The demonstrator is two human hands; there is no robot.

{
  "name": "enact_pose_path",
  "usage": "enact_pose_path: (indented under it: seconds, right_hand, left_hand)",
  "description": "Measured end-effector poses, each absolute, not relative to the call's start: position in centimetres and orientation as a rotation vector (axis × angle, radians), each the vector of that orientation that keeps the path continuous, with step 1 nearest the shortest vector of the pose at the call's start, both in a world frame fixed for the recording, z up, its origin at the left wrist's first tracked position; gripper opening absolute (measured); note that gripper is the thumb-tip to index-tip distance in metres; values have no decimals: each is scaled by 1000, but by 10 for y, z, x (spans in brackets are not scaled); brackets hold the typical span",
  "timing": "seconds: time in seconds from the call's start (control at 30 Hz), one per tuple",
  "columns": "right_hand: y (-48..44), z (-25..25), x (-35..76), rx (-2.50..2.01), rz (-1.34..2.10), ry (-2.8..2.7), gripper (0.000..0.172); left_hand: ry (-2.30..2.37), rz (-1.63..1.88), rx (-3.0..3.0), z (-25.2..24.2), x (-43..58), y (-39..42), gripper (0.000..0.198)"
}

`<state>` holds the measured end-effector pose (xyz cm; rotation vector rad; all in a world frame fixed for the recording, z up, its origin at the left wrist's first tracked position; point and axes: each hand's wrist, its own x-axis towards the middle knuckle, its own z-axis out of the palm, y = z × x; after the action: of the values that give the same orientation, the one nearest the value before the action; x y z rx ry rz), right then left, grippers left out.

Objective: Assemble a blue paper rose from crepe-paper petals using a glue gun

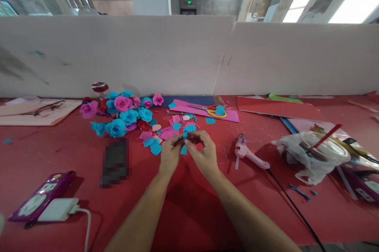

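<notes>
Between the fingertips of both hands is a small rolled piece of blue paper (185, 132), held upright over the red table. My left hand (172, 152) pinches it from the left, and my right hand (203, 150) grips it from the right with thumb and fingers. Just below the fingers a blue paper petal (184, 150) shows. Loose blue petals (155, 148) and pink petals (168, 132) lie scattered around and behind the hands. Finished paper roses (122, 104) in pink, blue and red are bunched to the back left.
A pink glue gun (250, 156) rests to the right, its black cord running forward. Scissors (217, 113) lie on pink paper behind the hands. A lidded cup in a plastic bag (321, 149) stands far right. Leftward are a blurred dark rectangle (115, 162) and a purple power strip (44, 194).
</notes>
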<state>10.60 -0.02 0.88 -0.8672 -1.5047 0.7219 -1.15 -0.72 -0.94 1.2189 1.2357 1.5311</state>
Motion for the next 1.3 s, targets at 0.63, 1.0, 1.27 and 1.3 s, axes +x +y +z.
enact_pose_path:
  seconds: [0.63, 1.0, 1.27, 1.3]
  right_hand:
    - [3, 12, 109, -943, 1001, -1326, 8]
    - [3, 9, 110, -828, 1100, -1303, 9]
    - [3, 9, 110, -841, 1098, -1309, 8]
    - [3, 10, 110, -852, 1103, -1310, 8]
  left_hand:
    - [1307, 1462, 1145, -11, -8, -5, 18]
    - [1076, 1543, 1017, -15, -6, -4, 11]
    - [999, 1570, 991, -18, -6, -4, 15]
    - [996, 1553, 990, -17, -6, -4, 15]
